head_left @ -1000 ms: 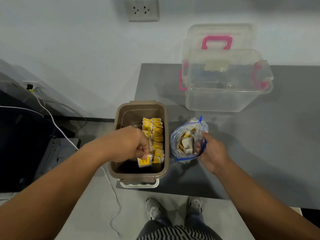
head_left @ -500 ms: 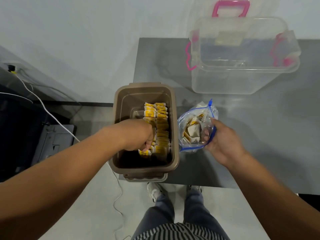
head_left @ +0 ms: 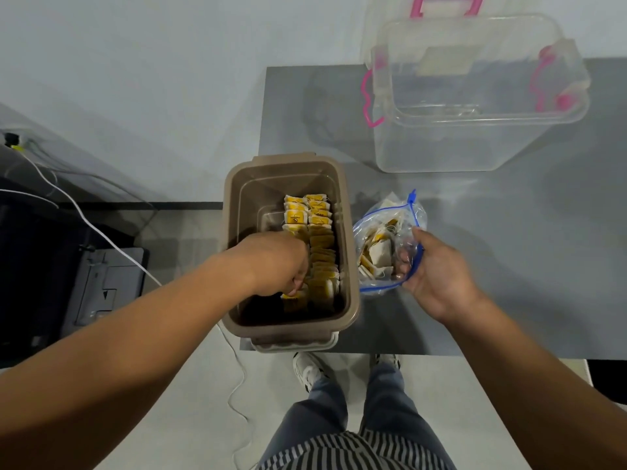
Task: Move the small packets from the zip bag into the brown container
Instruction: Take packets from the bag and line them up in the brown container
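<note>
Brown container (head_left: 351, 266) — left hand (head_left: 274, 262) round packet (head_left: 294, 302)

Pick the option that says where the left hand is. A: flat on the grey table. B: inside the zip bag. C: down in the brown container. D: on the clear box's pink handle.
C: the left hand reaches down into the brown container, pinching a small packet at the near end of the rows, while the right hand holds the zip bag.
</note>
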A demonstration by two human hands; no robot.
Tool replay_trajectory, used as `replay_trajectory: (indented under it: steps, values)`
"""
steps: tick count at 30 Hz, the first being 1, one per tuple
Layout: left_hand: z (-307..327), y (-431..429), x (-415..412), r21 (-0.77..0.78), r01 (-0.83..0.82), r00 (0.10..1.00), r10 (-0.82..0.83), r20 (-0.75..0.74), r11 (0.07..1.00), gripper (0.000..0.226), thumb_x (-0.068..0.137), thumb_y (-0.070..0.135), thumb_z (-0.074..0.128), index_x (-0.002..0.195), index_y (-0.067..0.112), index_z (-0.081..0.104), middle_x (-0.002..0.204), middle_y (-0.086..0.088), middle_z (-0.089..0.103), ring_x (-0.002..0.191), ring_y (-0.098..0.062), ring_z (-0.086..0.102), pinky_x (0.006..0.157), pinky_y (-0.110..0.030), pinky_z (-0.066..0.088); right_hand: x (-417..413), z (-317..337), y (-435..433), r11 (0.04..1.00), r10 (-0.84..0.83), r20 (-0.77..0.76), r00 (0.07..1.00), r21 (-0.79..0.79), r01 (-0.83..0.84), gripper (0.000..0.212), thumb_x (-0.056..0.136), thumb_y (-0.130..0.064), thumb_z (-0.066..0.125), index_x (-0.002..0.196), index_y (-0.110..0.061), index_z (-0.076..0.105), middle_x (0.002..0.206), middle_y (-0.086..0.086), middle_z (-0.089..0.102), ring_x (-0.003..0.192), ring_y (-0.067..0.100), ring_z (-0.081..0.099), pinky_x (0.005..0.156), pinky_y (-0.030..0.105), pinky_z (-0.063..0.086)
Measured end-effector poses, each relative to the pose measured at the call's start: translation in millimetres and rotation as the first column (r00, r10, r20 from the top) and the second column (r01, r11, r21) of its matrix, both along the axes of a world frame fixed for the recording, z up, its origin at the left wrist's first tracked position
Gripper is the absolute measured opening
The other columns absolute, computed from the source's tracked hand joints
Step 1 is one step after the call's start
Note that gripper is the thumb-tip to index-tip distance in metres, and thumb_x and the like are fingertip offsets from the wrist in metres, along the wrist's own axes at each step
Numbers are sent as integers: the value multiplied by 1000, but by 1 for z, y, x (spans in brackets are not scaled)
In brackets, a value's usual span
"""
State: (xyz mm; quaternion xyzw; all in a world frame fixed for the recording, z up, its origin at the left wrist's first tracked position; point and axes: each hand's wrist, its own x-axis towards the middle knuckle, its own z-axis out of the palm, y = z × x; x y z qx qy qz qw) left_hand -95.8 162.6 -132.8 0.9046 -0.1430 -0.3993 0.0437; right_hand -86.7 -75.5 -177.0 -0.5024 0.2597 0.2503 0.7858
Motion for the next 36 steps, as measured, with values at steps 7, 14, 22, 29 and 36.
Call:
replay_trajectory:
  steps: [7,14,22,29,36]
  values:
    - [19,-4,-5,-19,-8,998,9,70,1000,16,89,15,65,85,26,76,78,15,67,74,-3,61,82,-29,57,-9,2,-5,999,21,30,999,-48,-19,34,108,-25,38,102,-5,65,81,7,76,75,19,74,68,33,59]
    - [64,-15,-3,-180,-201,937,243,251,963,15,91,32,70,104,29,75,97,14,71,90,-3,65,86,-27,54,-14,2,-19,999,10,-8,1000,-36,-10,33,107,-22,43,116,2,63,90,12,76,79,21,75,67,35,60]
    - [67,-99,-1,-435,-252,841,418,344,865,19,90,35,70,108,29,72,101,12,69,87,-2,59,81,-18,44,-6,-12,-40,992,-1,-50,999,-127,-5,31,103,-23,51,76,-8,55,64,12,44,55,21,41,58,33,40]
    - [18,-158,15,-64,0,919,25,394,998,31,93,19,63,121,30,68,118,-4,65,110,-25,60,88,-34,49,5,-19,-61,992,93,-65,994,-78,-98,19,103,-21,51,98,-6,60,67,10,48,51,15,41,54,29,42]
    - [4,-168,22,120,168,901,-202,384,978,32,95,17,53,123,21,67,121,-3,64,114,-27,55,84,-35,46,10,-24,-69,991,133,-39,990,-28,-135,29,105,-15,46,77,-9,51,57,7,43,47,16,34,49,29,33]
